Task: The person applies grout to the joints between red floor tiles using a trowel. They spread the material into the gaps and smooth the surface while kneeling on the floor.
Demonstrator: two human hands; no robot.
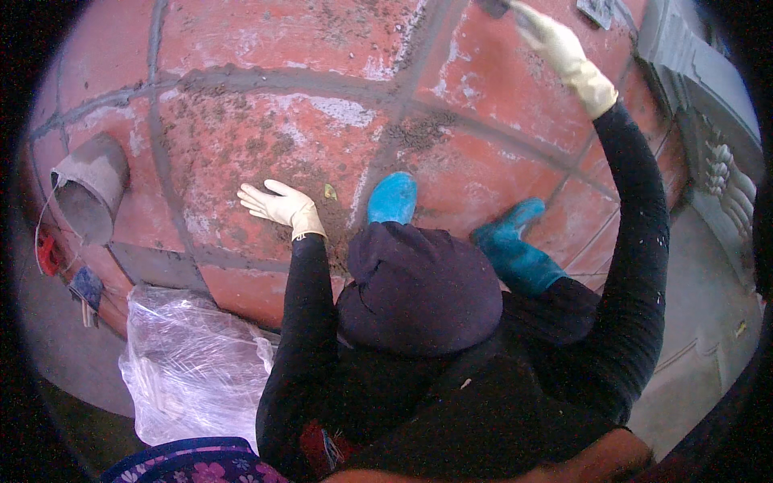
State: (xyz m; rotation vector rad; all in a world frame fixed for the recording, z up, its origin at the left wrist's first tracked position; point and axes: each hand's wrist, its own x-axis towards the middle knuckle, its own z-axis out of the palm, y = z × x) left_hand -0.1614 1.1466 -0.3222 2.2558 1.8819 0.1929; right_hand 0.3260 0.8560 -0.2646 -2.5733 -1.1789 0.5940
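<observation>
Red floor tiles with grey joints (266, 48): joint-filling under way. Co-worker's cream-gloved hand (278, 205), centre-left, spread flat; other gloved hand (555, 44), upper right, grips small dark tool (495, 6). Own hands out of sight. Next likely needs steady strokes along joint.

Tool and tile corner lost at the frame's top edge

The tool (495, 6) gripped in the gloved right hand (555, 44) is cut off at the upper edge; a grey object (597, 10) beside it is cropped too, and the floral cloth (193, 463) at lower left is clipped.

Red tiled floor (499, 88), grey bucket (88, 189), plastic sheet (193, 362), scattered mortar (419, 129)
</observation>
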